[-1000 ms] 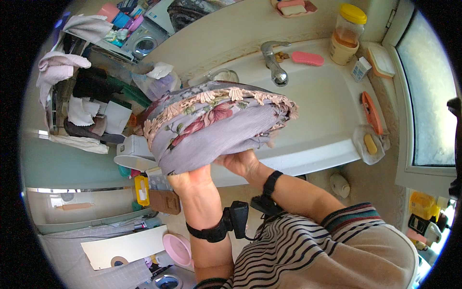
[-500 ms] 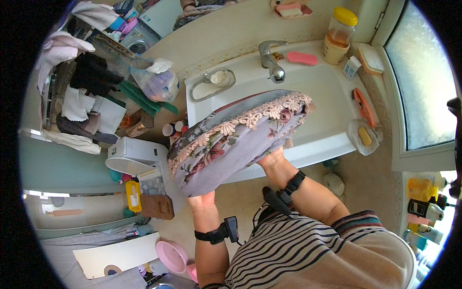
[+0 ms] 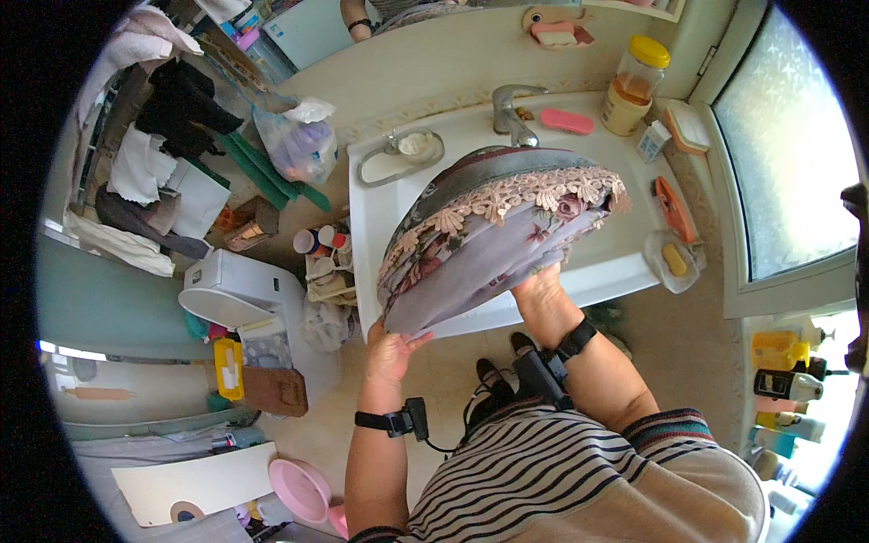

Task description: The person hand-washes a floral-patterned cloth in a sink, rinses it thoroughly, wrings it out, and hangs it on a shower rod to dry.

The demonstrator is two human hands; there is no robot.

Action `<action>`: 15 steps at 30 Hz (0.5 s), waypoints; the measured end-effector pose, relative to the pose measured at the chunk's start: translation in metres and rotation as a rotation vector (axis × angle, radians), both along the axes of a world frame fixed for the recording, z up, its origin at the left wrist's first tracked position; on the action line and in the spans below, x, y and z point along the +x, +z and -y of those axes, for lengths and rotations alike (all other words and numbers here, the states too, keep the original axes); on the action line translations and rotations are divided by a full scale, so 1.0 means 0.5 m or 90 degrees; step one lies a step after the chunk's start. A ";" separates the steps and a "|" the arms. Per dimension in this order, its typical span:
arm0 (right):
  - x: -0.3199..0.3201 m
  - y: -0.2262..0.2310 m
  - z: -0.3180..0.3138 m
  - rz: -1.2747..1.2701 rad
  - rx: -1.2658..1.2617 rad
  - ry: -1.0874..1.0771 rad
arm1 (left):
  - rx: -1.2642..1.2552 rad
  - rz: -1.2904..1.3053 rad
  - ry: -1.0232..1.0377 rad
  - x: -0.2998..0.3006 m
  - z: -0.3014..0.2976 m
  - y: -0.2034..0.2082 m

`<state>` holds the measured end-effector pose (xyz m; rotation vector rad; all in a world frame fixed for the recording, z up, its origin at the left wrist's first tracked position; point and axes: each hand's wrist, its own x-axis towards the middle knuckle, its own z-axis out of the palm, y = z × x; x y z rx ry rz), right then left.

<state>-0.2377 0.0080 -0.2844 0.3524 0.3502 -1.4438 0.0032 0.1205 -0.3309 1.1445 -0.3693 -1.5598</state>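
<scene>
Over the white washbasin [image 3: 602,262] I hold a puffy, grey-mauve floral cushion-like piece [image 3: 493,262] with peach lace running along it. My left hand [image 3: 389,353] grips its lower left corner, with the fingers partly hidden behind the fabric. Under the lower right side is my right hand [image 3: 541,288], closed on the edge with most fingers out of sight. The piece is tilted and covers much of the basin. Its far side comes close to the chrome faucet [image 3: 514,118]; whether they touch I cannot tell.
A pink brush-shaped item [image 3: 567,121], a yellow-lidded jar [image 3: 644,63] and an orange-handled brush [image 3: 672,210] line the basin rim. At left are a white lidded bin [image 3: 231,285] and hanging bags [image 3: 294,145]. An open window [image 3: 787,154] is at right.
The floral piece has moved right and farther over the basin, bunching into a rounder shape. Both my hands have moved right with it. The view has shifted slightly.
</scene>
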 end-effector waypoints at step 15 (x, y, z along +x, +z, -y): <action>-0.091 -0.020 0.030 -0.190 0.076 -0.013 | -0.034 0.183 0.333 0.233 -0.244 0.122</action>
